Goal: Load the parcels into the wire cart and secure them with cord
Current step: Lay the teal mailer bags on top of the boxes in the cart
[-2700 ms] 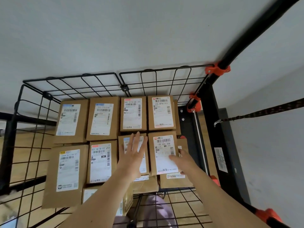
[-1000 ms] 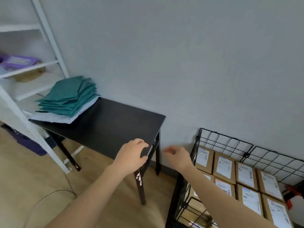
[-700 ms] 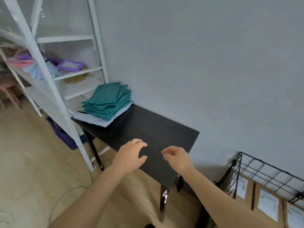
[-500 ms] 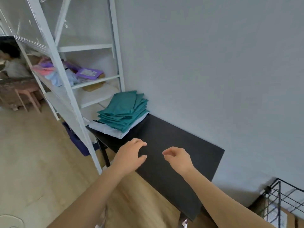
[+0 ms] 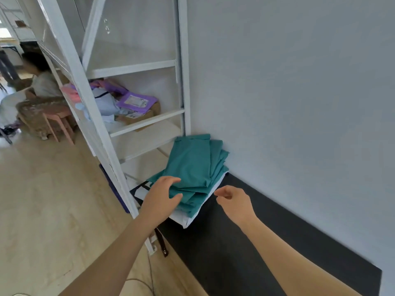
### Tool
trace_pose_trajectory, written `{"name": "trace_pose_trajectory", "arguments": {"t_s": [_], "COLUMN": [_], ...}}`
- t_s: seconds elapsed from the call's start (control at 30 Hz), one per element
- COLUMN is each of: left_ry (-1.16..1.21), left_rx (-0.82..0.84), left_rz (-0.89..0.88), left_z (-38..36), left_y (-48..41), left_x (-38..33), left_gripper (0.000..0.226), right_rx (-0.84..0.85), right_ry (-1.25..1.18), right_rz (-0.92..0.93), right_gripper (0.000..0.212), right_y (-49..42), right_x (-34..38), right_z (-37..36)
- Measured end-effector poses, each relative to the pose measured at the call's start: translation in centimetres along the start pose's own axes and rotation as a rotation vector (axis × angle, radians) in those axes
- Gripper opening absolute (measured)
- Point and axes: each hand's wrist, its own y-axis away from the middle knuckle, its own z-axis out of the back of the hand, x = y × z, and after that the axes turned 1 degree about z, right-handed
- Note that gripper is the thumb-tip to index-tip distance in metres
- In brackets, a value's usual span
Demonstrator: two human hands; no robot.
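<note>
Black table [image 5: 245, 248] by wall [image 5: 299, 103], white shelf [image 5: 136, 67] beyond. View swung off cart, now unseen. Left hand [image 5: 160, 197], right hand [image 5: 235, 204] near green cloths [image 5: 192, 165], fingers [image 5: 172, 179] loose, empty; likely seeking cord.

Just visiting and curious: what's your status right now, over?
Left hand and right hand both empty, fingers loose. Cart and parcels out of view. Green cloth stack on black table ahead.
</note>
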Motion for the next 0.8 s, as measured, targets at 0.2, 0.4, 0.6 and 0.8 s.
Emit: {"name": "trace_pose_trajectory", "arguments": {"t_s": [0.2, 0.4, 0.6, 0.8], "left_ry": [0.15, 0.283, 0.529, 0.631], "left_rx": [-0.022, 0.241, 0.476, 0.542], "left_rz": [0.106, 0.247, 0.326, 0.43], "left_z": [1.2, 1.9, 1.1, -0.2], "left_y": [-7.8, -14.3, -18.4, -20.6], "left_x": [2.8, 4.6, 6.5, 6.0], "left_gripper": [0.043, 0.063, 0.049, 0.038], "right_rx": [-0.074, -0.055, 0.079, 0.137], "right_ry": [0.016, 0.154, 0.368, 0.326], "right_rz": [0.021, -0.021, -0.155, -0.286], "right_gripper": [0.022, 0.027, 0.05, 0.054], "right_y": [-6.1, -11.1, -14.4, -14.0], "right_x": [3.5, 6.7, 7.6, 6.1], "right_z": [-1.7, -3.5, -6.3, -6.1]}}
